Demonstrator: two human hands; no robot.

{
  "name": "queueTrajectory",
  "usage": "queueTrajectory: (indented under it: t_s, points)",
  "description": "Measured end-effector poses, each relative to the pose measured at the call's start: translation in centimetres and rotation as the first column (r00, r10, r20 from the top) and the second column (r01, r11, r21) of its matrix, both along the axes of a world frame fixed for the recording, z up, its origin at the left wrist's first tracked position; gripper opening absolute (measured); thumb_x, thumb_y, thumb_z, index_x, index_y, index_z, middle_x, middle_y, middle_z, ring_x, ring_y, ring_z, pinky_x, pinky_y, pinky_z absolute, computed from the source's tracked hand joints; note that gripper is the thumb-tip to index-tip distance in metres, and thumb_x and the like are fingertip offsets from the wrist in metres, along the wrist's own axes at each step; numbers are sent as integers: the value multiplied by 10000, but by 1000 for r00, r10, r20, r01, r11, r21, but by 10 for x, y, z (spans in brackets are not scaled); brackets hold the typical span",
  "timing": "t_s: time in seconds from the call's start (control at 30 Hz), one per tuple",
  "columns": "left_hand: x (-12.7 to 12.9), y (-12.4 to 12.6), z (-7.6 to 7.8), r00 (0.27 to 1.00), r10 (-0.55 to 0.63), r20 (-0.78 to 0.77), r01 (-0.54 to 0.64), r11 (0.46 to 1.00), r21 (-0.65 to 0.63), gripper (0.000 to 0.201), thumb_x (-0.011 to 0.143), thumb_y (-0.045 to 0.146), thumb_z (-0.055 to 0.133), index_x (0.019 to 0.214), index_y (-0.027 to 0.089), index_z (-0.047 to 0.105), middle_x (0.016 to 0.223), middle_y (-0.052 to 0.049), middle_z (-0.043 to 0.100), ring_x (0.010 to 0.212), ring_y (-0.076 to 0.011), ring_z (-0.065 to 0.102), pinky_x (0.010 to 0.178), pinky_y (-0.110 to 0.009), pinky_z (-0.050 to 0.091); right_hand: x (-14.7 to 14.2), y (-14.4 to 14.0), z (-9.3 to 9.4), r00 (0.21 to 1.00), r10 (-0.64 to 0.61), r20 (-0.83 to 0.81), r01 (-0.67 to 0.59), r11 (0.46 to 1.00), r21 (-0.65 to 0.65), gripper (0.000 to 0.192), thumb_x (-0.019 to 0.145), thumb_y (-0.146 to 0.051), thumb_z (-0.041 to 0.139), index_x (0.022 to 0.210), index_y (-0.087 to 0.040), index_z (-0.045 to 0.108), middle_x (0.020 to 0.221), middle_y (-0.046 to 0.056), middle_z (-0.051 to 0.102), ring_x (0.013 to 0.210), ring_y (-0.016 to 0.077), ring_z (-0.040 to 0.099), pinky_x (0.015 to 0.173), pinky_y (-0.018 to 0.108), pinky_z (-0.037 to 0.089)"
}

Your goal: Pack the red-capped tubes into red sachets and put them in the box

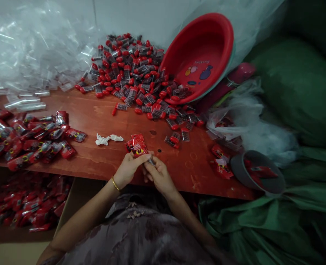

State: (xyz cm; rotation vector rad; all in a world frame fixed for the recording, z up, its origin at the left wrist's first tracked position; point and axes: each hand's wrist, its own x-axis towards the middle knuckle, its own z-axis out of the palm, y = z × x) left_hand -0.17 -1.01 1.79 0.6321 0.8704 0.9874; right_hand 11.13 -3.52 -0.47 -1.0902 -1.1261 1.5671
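Close to the table's front edge, my left hand [128, 167] pinches a red printed packet [138, 146] with a yellow and black mark. My right hand [158, 175] is closed on a small clear, greyish end of it, fingers curled just beside my left thumb. Whether that end is part of the packet or a tube inside it, I cannot tell. A crumpled white scrap [107, 139] lies on the table left of the packet. Beyond my hands spreads a heap of small clear bottles [132, 70] with red caps and dark contents.
A red basin [198, 48] tilts against the bottle heap. Finished-looking red packets [35, 140] pile at left, more fill a cardboard box [69, 198] below. Clear plastic tubes [41, 44] heap at back left. A grey bowl [240, 173] holds red wrappers at the right edge.
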Motion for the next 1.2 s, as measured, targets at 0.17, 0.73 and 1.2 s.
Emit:
queueTrajectory:
  t_s: [0.17,0.73,1.2]
  points:
    - [-9,6,2,993,120,-3,-120,993,8,292,607,357,766,778,120,751,593,-27,630,483,-91,508,400,-198,375,1,-5,2,990,-61,125,49,994,96,287,816,-472,570,900,-198,565,689,-15,625,452,77,522,496,222,465]
    - [-85,8,-4,975,220,33,-197,922,-334,138,822,297,607,823,171,665,812,-50,722,772,-171,673,757,-312,526,-7,59,-10,548,-488,680,-115,761,639,347,770,-482,636,889,-158,668,869,89,692,855,216,603,805,324,463]
    - [-38,56,-25,393,458,-798,234,789,568,332,755,298,651,1067,185,663,1335,-142,543,1310,-318,399,1106,-522,224,117,88,-49,184,-649,738,-97,735,671,349,924,-264,364,1125,-125,611,1144,154,647,1048,241,567,897,379,420]
